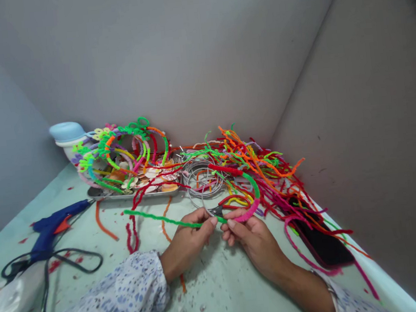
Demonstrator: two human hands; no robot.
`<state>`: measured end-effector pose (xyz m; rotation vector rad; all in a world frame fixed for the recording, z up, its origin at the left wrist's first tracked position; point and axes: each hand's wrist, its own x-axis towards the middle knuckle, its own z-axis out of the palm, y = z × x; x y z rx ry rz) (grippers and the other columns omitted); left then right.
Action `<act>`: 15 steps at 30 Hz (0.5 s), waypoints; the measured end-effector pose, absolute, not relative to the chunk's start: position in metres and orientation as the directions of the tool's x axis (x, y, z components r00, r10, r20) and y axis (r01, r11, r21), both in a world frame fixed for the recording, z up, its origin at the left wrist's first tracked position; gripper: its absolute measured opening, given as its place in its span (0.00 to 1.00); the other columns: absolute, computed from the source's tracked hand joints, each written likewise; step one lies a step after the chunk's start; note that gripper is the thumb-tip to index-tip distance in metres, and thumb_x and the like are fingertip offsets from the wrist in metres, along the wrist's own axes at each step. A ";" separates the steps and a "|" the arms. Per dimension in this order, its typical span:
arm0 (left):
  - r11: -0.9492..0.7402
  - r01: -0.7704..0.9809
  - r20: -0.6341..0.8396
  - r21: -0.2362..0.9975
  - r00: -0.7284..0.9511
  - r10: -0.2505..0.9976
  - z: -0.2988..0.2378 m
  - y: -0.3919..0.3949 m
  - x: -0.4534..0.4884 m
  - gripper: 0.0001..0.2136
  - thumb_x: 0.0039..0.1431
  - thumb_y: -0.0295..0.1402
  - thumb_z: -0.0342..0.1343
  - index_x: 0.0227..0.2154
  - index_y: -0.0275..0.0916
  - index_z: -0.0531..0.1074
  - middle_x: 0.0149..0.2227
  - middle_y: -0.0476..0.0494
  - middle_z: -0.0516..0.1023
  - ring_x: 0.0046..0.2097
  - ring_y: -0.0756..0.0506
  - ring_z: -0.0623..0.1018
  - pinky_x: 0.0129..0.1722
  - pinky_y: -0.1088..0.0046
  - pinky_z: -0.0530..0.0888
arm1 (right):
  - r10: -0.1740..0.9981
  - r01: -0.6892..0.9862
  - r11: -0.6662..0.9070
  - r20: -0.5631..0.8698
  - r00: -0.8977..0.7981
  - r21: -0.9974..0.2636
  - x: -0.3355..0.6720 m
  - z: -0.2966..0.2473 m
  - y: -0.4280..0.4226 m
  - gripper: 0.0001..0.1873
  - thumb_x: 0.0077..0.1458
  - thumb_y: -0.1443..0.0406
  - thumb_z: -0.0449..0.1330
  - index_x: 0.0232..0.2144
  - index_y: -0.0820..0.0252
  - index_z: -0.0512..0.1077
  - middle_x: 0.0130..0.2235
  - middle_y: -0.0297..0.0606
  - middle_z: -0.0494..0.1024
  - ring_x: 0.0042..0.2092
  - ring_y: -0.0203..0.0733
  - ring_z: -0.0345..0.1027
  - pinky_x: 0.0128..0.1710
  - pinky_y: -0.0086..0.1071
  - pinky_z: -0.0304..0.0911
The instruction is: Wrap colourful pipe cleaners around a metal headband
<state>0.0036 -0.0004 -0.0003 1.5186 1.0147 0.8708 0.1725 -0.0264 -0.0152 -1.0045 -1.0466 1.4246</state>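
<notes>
Left hand (pixel 190 241): thumb and forefinger pinched shut on a long green fuzzy pipe cleaner (pixel 162 219), other fingers curled under. Right hand (pixel 252 237): fingers closed on the pink end of a curved band wrapped in red, green and pink pipe cleaner (pixel 253 186), with the thumb tip at the green strand's near end. Fingertips of the two hands are just apart.

Both hands sit in front of and to the right of the flat metal tray (pixel 103 194). The strand's free end points back toward the tray's front edge.

- On tray: stack of finished multicolour hoops (pixel 119 150).
- Left of tray: blue glue gun (pixel 53 225), black cord (pixel 78 259).
- Behind tray's left end: white pot with pale blue lid (pixel 66 135).
- Right of tray: grey wire rings (pixel 201 178), then a tangle of loose pipe cleaners (pixel 268 170), and a black phone (pixel 323 248) farther right.

Small red-handled tool (pixel 227 204) just beyond the fingers, probably cutters, too blurred to confirm.
</notes>
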 end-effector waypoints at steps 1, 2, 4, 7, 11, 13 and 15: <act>-0.071 0.145 0.012 0.987 0.370 0.929 -0.001 0.000 0.004 0.14 0.61 0.41 0.50 0.25 0.37 0.65 0.20 0.53 0.64 0.23 0.53 0.64 0.23 0.76 0.61 | 0.994 -0.243 -0.072 -0.051 -0.094 -0.967 0.172 -0.014 -0.027 0.17 0.52 0.56 0.62 0.38 0.63 0.69 0.30 0.37 0.77 0.27 0.34 0.69 0.28 0.28 0.64; -0.064 0.137 0.010 0.988 0.366 0.931 -0.003 0.001 0.004 0.14 0.61 0.40 0.50 0.25 0.37 0.65 0.20 0.53 0.64 0.23 0.53 0.64 0.24 0.76 0.61 | 0.994 -0.228 -0.077 -0.057 -0.095 -0.970 0.171 -0.013 -0.027 0.17 0.52 0.56 0.62 0.38 0.63 0.68 0.30 0.37 0.77 0.27 0.35 0.69 0.28 0.29 0.64; -0.042 0.122 -0.005 0.992 0.357 0.934 -0.006 0.002 0.004 0.13 0.60 0.39 0.50 0.25 0.37 0.65 0.20 0.53 0.64 0.22 0.53 0.63 0.23 0.77 0.61 | 0.993 -0.194 -0.087 -0.069 -0.100 -0.977 0.170 -0.010 -0.027 0.18 0.52 0.55 0.62 0.38 0.64 0.68 0.29 0.37 0.77 0.27 0.35 0.69 0.28 0.30 0.65; 0.001 0.105 -0.037 0.994 0.344 0.938 -0.011 0.004 0.006 0.10 0.59 0.36 0.50 0.25 0.37 0.66 0.19 0.54 0.63 0.21 0.54 0.62 0.22 0.77 0.60 | 0.992 -0.153 -0.097 -0.084 -0.089 -0.983 0.170 -0.009 -0.027 0.18 0.51 0.56 0.62 0.37 0.64 0.67 0.29 0.37 0.76 0.26 0.36 0.69 0.26 0.30 0.64; 0.050 0.129 -0.089 0.990 0.312 0.946 -0.011 0.006 0.008 0.09 0.56 0.34 0.50 0.23 0.37 0.66 0.18 0.54 0.63 0.19 0.54 0.61 0.19 0.78 0.59 | 0.992 -0.145 -0.108 -0.096 -0.084 -0.984 0.169 -0.010 -0.026 0.18 0.51 0.55 0.61 0.37 0.63 0.67 0.28 0.36 0.76 0.26 0.36 0.69 0.25 0.30 0.64; 0.070 0.148 -0.112 0.987 0.293 0.950 -0.008 0.007 0.009 0.09 0.54 0.34 0.50 0.22 0.37 0.65 0.17 0.54 0.63 0.18 0.54 0.61 0.18 0.78 0.58 | 0.992 -0.142 -0.111 -0.101 -0.076 -0.984 0.169 -0.010 -0.026 0.18 0.51 0.54 0.61 0.37 0.63 0.67 0.28 0.37 0.76 0.26 0.36 0.69 0.25 0.30 0.64; 0.092 0.153 -0.132 0.984 0.277 0.952 -0.006 0.008 0.011 0.09 0.52 0.35 0.51 0.21 0.37 0.65 0.17 0.54 0.63 0.17 0.54 0.61 0.17 0.78 0.58 | 0.993 -0.135 -0.104 -0.095 -0.070 -0.985 0.168 -0.011 -0.026 0.18 0.51 0.54 0.61 0.37 0.63 0.67 0.28 0.37 0.76 0.26 0.36 0.69 0.25 0.29 0.64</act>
